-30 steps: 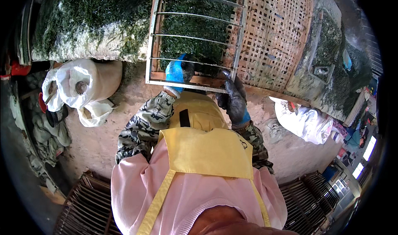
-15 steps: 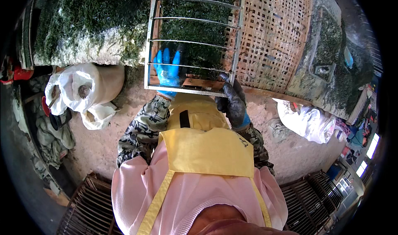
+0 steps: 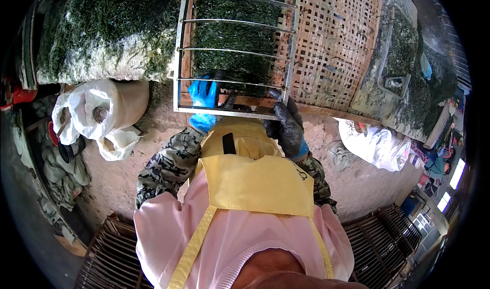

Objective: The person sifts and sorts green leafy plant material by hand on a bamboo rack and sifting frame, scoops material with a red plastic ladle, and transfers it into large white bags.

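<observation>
A metal frame with crossbars (image 3: 292, 54) lies at top centre over a layer of dark green, seaweed-like strands (image 3: 232, 36). My right hand (image 3: 289, 128), in a dark, soiled glove with a blue cuff, grips the frame's near right corner. Beneath the bars near the frame's left corner is my left hand (image 3: 203, 96), in a blue glove with a dark thumb side. Its fingers are bent but apart, by the near edge of the green layer. The near rail crosses over the glove, partly hiding it.
A woven slatted mat (image 3: 334, 39) lies right of the frame. A heap of green strands (image 3: 112, 18) covers the surface at left. White sacks (image 3: 102, 105) stand below it, and another white sack (image 3: 380, 148) is at right. Slatted racks (image 3: 115, 253) flank me.
My left hand has drawn back toward me under the bars, and its stretched fingers are now bent. The right hand keeps its hold on the frame's corner.
</observation>
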`<action>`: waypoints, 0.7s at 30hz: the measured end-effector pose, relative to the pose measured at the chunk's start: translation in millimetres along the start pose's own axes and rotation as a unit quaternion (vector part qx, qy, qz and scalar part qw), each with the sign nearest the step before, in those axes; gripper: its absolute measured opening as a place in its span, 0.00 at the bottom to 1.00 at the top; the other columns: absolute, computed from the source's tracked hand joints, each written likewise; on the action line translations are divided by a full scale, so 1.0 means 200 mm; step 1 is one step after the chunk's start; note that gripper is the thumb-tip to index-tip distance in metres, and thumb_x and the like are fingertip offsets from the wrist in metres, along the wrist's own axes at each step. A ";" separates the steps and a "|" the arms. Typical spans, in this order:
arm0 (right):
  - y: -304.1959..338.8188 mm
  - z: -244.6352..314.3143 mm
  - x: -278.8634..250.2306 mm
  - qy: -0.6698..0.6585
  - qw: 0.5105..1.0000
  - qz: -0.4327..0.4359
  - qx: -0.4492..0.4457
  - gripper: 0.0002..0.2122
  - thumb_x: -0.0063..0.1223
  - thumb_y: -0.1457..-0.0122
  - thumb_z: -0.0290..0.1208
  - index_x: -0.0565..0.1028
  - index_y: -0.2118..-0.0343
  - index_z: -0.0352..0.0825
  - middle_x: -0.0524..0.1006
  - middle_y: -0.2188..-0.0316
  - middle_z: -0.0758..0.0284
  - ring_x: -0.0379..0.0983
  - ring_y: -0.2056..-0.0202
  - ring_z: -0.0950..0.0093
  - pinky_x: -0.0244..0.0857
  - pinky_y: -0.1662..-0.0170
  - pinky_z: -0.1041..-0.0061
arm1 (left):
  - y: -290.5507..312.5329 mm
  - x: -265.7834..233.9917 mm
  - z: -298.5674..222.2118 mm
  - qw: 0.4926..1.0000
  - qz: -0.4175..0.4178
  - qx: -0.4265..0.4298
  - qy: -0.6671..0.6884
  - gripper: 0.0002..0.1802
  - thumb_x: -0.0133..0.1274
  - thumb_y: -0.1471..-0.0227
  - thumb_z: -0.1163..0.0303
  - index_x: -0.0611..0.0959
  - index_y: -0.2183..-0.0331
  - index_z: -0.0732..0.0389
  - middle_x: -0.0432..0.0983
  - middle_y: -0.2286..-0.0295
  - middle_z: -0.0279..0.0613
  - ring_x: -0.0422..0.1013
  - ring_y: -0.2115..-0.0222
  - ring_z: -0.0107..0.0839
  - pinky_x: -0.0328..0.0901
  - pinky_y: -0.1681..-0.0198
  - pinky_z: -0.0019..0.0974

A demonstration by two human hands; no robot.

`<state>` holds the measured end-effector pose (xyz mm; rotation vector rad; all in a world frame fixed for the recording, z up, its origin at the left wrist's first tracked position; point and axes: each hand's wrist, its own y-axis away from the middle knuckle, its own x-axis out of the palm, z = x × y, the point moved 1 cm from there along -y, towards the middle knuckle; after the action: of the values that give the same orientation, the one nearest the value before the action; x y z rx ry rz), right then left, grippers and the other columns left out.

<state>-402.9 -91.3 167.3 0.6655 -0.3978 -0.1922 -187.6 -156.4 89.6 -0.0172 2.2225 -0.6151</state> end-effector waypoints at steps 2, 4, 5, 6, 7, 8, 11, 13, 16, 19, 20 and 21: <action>0.00 0.00 0.00 0.003 1.000 0.001 -0.005 0.18 0.49 0.35 0.33 0.68 0.43 0.40 0.75 0.75 0.70 0.71 0.82 0.82 0.61 0.83 0.83 | -0.01 0.03 -0.03 0.995 0.036 -0.016 0.094 0.36 0.67 0.61 0.65 0.75 0.49 0.62 0.74 0.61 0.48 0.70 0.62 0.47 0.63 0.57 0.47; 0.00 -0.01 0.00 0.010 1.000 0.008 -0.012 0.18 0.48 0.35 0.33 0.68 0.43 0.39 0.75 0.75 0.71 0.71 0.81 0.82 0.61 0.83 0.83 | -0.06 0.06 -0.08 0.985 0.013 -0.024 0.172 0.36 0.67 0.65 0.73 0.76 0.49 0.61 0.76 0.66 0.47 0.71 0.68 0.45 0.66 0.62 0.43; 0.01 0.00 0.00 0.018 1.000 0.010 -0.018 0.18 0.48 0.35 0.32 0.68 0.43 0.38 0.74 0.75 0.72 0.71 0.81 0.82 0.61 0.83 0.83 | -0.06 0.11 -0.06 0.987 0.023 -0.001 0.161 0.33 0.66 0.64 0.72 0.77 0.51 0.61 0.75 0.68 0.45 0.71 0.69 0.44 0.66 0.64 0.44; 0.01 0.01 0.00 0.024 0.999 0.013 -0.025 0.18 0.48 0.35 0.32 0.68 0.43 0.38 0.73 0.75 0.72 0.71 0.81 0.82 0.62 0.82 0.83 | -0.07 0.18 -0.01 0.988 0.033 0.023 0.149 0.30 0.65 0.64 0.71 0.78 0.54 0.60 0.75 0.70 0.43 0.71 0.69 0.44 0.65 0.66 0.45; 0.02 0.01 0.01 0.031 0.999 0.016 -0.031 0.18 0.48 0.35 0.32 0.68 0.43 0.37 0.73 0.75 0.73 0.70 0.81 0.82 0.62 0.82 0.83 | -0.06 0.23 0.02 0.989 0.043 0.046 0.137 0.27 0.63 0.63 0.70 0.79 0.56 0.59 0.75 0.72 0.41 0.71 0.70 0.43 0.65 0.68 0.46; 0.02 0.02 0.01 0.028 0.999 0.012 -0.032 0.18 0.47 0.35 0.32 0.68 0.43 0.37 0.72 0.75 0.73 0.70 0.81 0.82 0.62 0.82 0.82 | -0.09 0.24 0.02 0.990 0.023 0.048 0.130 0.26 0.62 0.65 0.69 0.79 0.58 0.58 0.75 0.70 0.42 0.72 0.69 0.45 0.67 0.68 0.48; 0.03 0.03 0.00 0.018 0.999 0.008 -0.036 0.18 0.47 0.35 0.31 0.68 0.43 0.35 0.71 0.76 0.73 0.69 0.81 0.82 0.62 0.81 0.82 | -0.08 0.17 0.04 0.996 0.074 -0.002 -0.048 0.26 0.61 0.63 0.66 0.78 0.57 0.58 0.76 0.69 0.42 0.72 0.69 0.45 0.67 0.69 0.46; 0.04 0.05 0.00 0.012 0.999 0.016 -0.040 0.18 0.47 0.35 0.31 0.68 0.43 0.35 0.71 0.76 0.73 0.69 0.81 0.82 0.61 0.81 0.83 | -0.04 0.17 0.11 0.987 0.135 -0.026 -0.083 0.28 0.60 0.63 0.64 0.77 0.55 0.56 0.76 0.68 0.43 0.72 0.68 0.43 0.67 0.73 0.45; 0.05 0.05 0.02 0.009 0.996 0.040 -0.075 0.18 0.47 0.35 0.31 0.68 0.43 0.34 0.71 0.78 0.73 0.67 0.82 0.82 0.59 0.82 0.83 | 0.10 0.19 0.19 0.984 0.163 -0.069 -0.027 0.38 0.63 0.54 0.61 0.70 0.42 0.56 0.77 0.72 0.36 0.72 0.74 0.36 0.67 0.71 0.38; 0.05 0.05 0.03 -0.010 0.998 0.026 -0.062 0.17 0.48 0.35 0.31 0.70 0.45 0.34 0.73 0.79 0.72 0.65 0.83 0.82 0.56 0.83 0.82 | -0.06 -0.04 0.00 0.978 0.170 -0.121 0.004 0.34 0.59 0.49 0.74 0.68 0.41 0.59 0.78 0.73 0.38 0.72 0.78 0.30 0.68 0.74 0.32; 0.05 0.03 0.02 -0.021 0.996 0.038 -0.075 0.16 0.48 0.35 0.31 0.70 0.45 0.35 0.74 0.78 0.72 0.65 0.84 0.82 0.56 0.83 0.82 | -0.04 -0.07 0.01 0.984 0.114 -0.117 0.064 0.33 0.57 0.49 0.76 0.68 0.41 0.60 0.78 0.73 0.37 0.72 0.78 0.30 0.67 0.75 0.33; 0.06 0.04 0.02 -0.031 0.995 0.043 -0.079 0.16 0.49 0.35 0.32 0.71 0.45 0.36 0.74 0.78 0.72 0.65 0.84 0.83 0.55 0.83 0.82 | -0.01 -0.09 0.05 0.984 0.058 -0.112 0.124 0.32 0.56 0.48 0.78 0.69 0.41 0.60 0.78 0.73 0.36 0.72 0.78 0.30 0.67 0.75 0.33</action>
<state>-401.5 -88.4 182.2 0.4866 -0.4646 -0.1611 -169.2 -159.0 97.6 0.0782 2.5043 -0.3152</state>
